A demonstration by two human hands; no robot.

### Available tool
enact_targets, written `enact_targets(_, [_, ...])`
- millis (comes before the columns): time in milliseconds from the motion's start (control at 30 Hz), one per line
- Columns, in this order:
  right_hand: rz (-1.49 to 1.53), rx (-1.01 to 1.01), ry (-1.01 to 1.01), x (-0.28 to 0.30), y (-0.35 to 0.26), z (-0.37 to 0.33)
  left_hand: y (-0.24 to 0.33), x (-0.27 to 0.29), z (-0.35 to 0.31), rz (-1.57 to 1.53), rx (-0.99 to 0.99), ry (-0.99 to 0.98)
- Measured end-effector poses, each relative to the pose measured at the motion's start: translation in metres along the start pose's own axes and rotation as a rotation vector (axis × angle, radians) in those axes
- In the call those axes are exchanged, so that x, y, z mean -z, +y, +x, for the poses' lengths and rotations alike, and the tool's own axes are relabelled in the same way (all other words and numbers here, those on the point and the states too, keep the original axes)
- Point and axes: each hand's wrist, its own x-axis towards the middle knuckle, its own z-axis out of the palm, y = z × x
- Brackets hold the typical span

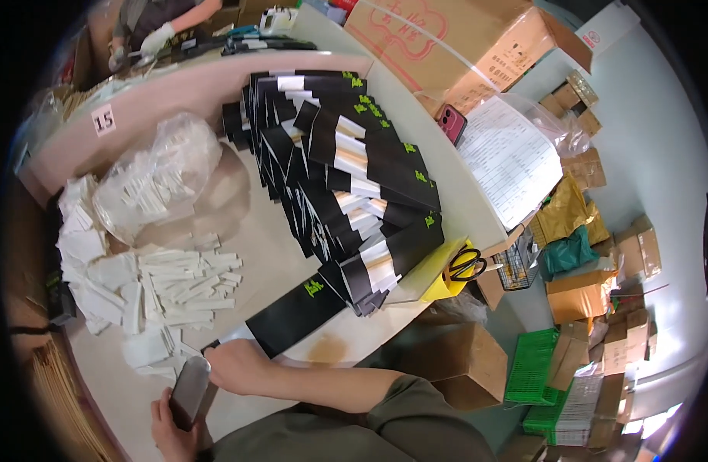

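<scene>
At the table's near edge, my left hand (173, 427) is closed around a smooth grey block-like thing (191, 391) with a rounded end, whose kind I cannot make out. My right hand (238, 368) is beside it, fingers curled down over the near end of a long black card sleeve (292, 317) with green print and a white part. Its fingertips are mostly hidden. Many similar black card sleeves (404, 165) lie in a large overlapping heap beyond. Left of them are loose white paper strips (188, 285), close above my left hand.
A clear plastic bag (157, 177) of white strips rests farther back. Black-handled scissors (467, 264) stand in a yellow holder (445, 283) at the right table edge. Printed sheets (508, 162) and a phone (451, 123) lie beyond. Cartons (466, 366) sit below. Another person's gloved hand (157, 38) is at top left.
</scene>
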Motion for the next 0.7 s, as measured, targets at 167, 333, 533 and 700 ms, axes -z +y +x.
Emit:
enact_targets(167, [0.044, 0.005, -0.016, -0.027, -0.013, 0.007, -0.008, 0.011, 0.009, 0.078, -0.029, -0.191])
enact_targets(333, [0.075, 0.172, -0.096, -0.006, -0.018, 0.015, -0.001, 0.020, 0.034, 0.056, -0.270, -0.109])
enact_targets(533, [-0.138, 0.188, 0.403, 0.041, 0.044, 0.056, -0.068, 0.029, 0.088, 0.191, -0.003, 0.181])
enact_targets(700, [-0.008, 0.147, 0.402, 0.036, 0.059, 0.061, -0.094, 0.014, 0.111, -0.128, 0.000, 0.028])
